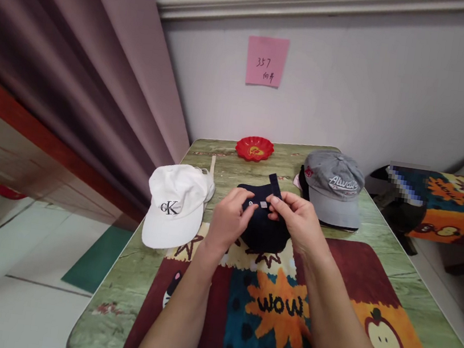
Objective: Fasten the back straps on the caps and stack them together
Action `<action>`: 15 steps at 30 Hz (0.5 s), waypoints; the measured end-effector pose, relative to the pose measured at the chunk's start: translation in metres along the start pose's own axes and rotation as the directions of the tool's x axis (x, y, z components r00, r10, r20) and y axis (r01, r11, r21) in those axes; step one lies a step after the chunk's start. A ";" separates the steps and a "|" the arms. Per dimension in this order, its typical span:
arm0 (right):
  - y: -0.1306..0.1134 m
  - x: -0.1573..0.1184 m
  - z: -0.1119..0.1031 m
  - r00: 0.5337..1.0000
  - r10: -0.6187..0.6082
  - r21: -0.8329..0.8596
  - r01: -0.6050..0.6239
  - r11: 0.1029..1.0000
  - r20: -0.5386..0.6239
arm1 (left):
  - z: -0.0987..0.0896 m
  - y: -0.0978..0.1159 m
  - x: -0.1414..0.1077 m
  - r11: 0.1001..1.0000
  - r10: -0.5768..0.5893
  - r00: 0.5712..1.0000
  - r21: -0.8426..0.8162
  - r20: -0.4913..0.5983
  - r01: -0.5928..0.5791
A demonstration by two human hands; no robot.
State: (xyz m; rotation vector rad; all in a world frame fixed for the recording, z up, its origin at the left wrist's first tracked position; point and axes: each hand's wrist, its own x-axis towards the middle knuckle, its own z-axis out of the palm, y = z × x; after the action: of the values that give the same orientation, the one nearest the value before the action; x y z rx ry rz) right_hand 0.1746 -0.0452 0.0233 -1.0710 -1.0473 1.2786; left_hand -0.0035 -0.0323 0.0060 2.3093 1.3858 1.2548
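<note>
Directly between both hands, over the mat's (377, 275) far edge on the desk (111, 295): dark cap (264, 233), about equally near left hand (228, 219) and right hand (297, 215). Long axis of its strap roughly crosswise from hand to hand, with one free end pointing away toward the wall (335, 85). Left, curled at the cap's edge, fabric between thumb and fingers; right, nearly closed, strap pinched between thumb and forefinger. Counted: one dark cap; one white cap (176, 203), to the left; one grey cap (334, 185), to the right; one red dish (255, 149), beyond.
</note>
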 end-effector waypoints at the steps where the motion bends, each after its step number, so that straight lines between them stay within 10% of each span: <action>1: -0.001 0.000 -0.001 1.000 0.003 0.006 -0.003 1.000 -0.017 | 0.000 -0.001 0.000 0.997 -0.078 0.997 -0.014 0.001 0.078; 10: -0.009 -0.004 -0.009 0.998 -0.022 0.072 0.026 0.997 -0.052 | 0.022 0.011 -0.010 0.977 -0.204 0.939 0.122 0.276 0.176; 15: -0.010 -0.004 -0.010 0.999 -0.033 0.077 0.034 0.996 -0.014 | 0.018 0.006 -0.007 0.969 -0.241 0.950 0.002 0.200 0.245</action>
State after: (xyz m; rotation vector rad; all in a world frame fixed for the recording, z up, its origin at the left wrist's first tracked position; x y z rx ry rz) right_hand 0.1858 -0.0493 0.0312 -0.9981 -0.9951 1.2735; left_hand 0.0123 -0.0362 -0.0061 2.1022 1.5194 0.9353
